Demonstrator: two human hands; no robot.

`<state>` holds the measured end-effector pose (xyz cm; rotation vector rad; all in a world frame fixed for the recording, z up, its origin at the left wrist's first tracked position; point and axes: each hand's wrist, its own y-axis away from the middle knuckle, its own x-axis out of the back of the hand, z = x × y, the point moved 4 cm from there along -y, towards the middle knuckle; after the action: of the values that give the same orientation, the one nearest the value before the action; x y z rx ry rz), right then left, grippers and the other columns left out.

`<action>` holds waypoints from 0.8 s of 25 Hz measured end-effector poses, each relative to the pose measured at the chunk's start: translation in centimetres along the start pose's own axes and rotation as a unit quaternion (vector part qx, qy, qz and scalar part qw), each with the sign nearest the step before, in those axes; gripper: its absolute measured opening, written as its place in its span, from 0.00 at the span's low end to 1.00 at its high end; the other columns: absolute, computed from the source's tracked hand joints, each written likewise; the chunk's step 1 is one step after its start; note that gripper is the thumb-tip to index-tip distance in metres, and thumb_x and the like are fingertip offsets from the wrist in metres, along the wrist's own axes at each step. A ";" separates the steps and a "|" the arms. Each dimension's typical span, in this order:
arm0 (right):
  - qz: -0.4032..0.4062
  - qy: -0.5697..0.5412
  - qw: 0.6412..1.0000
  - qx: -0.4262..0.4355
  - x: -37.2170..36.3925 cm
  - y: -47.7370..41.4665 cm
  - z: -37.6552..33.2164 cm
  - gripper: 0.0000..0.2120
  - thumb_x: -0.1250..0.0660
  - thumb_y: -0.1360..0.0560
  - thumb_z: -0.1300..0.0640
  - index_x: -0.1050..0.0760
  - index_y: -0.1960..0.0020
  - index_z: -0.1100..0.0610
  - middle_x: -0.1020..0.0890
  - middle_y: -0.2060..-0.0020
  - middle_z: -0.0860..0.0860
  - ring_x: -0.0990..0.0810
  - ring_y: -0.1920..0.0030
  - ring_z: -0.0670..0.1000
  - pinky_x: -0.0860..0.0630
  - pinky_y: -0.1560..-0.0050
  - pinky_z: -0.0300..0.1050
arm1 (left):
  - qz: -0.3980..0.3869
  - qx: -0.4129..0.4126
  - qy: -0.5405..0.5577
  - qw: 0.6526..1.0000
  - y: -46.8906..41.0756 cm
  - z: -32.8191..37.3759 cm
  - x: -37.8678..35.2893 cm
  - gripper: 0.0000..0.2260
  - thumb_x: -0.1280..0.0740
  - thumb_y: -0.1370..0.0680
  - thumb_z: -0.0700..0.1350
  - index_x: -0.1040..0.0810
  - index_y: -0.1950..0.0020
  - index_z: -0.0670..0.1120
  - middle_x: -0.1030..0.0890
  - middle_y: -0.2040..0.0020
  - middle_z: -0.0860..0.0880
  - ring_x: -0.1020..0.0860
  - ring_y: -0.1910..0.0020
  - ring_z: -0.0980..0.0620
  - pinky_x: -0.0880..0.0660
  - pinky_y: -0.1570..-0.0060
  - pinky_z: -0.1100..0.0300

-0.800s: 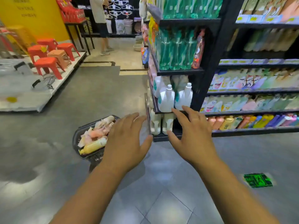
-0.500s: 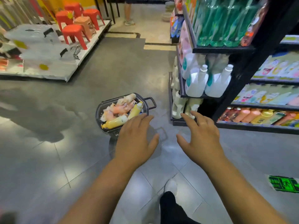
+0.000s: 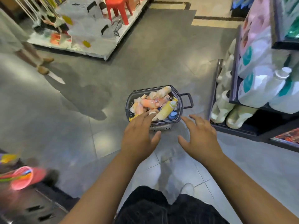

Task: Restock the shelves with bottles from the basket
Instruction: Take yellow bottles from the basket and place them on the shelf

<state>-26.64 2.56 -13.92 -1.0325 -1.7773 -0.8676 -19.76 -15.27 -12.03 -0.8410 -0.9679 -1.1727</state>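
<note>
basket (image 3: 166, 121): dark grey plastic, standing on the grey tiled floor (image 3: 80, 126) in the aisle, near the foot of the shelves (image 3: 236, 129) but apart from them. its loop handle (image 3: 187, 101) sticks out on the side facing them.
bottles in the basket: lying in a loose heap up to the rim. a yellow bottle (image 3: 165, 110) slants along the near right side, a peach bottle (image 3: 148, 102) lies across the middle, and a cream bottle (image 3: 163, 91) lies at the far edge.
left hand (image 3: 139, 135): palm down, fingers straight and close together, thumb out to the side. the fingertips overlap the near left corner of the basket and the heap. cannot tell whether they touch a bottle. nothing is gripped.
right hand (image 3: 200, 135): palm down, fingers spread, holding nothing. it is over the floor just right of the basket's near corner, not touching it.
shelf stock: white jugs (image 3: 262, 88) with teal labels on a middle level, pale bottles (image 3: 233, 115) upright on the lowest level.
person: dark shorts (image 3: 161, 207) and a blurred light shoe (image 3: 187, 189) at the bottom of the view.
surroundings: a low white platform (image 3: 77, 51) across the aisle with a red stool (image 3: 118, 7) on it. another person's shoes (image 3: 42, 70) are at the left edge.
</note>
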 end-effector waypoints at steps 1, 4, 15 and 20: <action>-0.008 -0.005 1.000 0.005 -0.6 -1.4 -0.4 0.31 0.33 0.29 0.44 0.34 0.27 0.49 0.32 0.29 0.53 0.32 0.33 0.60 0.33 0.35 0.57 | -0.003 0.001 -0.007 1.000 -1.0 -0.9 0.0 0.28 0.42 0.26 0.59 0.28 0.29 0.46 0.25 0.31 0.46 0.28 0.32 0.47 0.33 0.32 0.52; -0.043 -0.018 0.999 0.003 -3.1 -6.1 -2.1 0.32 0.35 0.28 0.43 0.36 0.26 0.48 0.33 0.28 0.51 0.33 0.33 0.59 0.32 0.35 0.56 | -0.021 0.011 -0.014 1.000 -4.8 -4.6 -0.1 0.27 0.36 0.25 0.56 0.29 0.29 0.46 0.25 0.32 0.46 0.27 0.33 0.45 0.32 0.33 0.52; -0.088 -0.178 0.960 -0.199 -13.5 -20.5 -8.8 0.30 0.33 0.25 0.50 0.37 0.25 0.51 0.33 0.30 0.55 0.34 0.32 0.59 0.34 0.34 0.51 | -0.180 -0.104 -0.042 0.977 -23.9 -21.2 -2.8 0.26 0.33 0.23 0.54 0.31 0.27 0.48 0.27 0.30 0.48 0.29 0.33 0.45 0.36 0.33 0.54; -0.104 -0.236 0.916 -0.309 -18.0 -23.9 -8.0 0.30 0.35 0.24 0.48 0.40 0.24 0.48 0.35 0.29 0.54 0.35 0.30 0.57 0.34 0.34 0.52 | -0.255 -0.156 -0.056 0.952 -30.3 -23.6 -6.3 0.26 0.33 0.24 0.54 0.30 0.28 0.47 0.26 0.31 0.47 0.29 0.32 0.45 0.35 0.33 0.52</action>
<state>-40.64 -19.36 -30.70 -1.5788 -2.0889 -1.4700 -46.20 -40.59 -25.37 -0.9436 -1.1515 -1.7727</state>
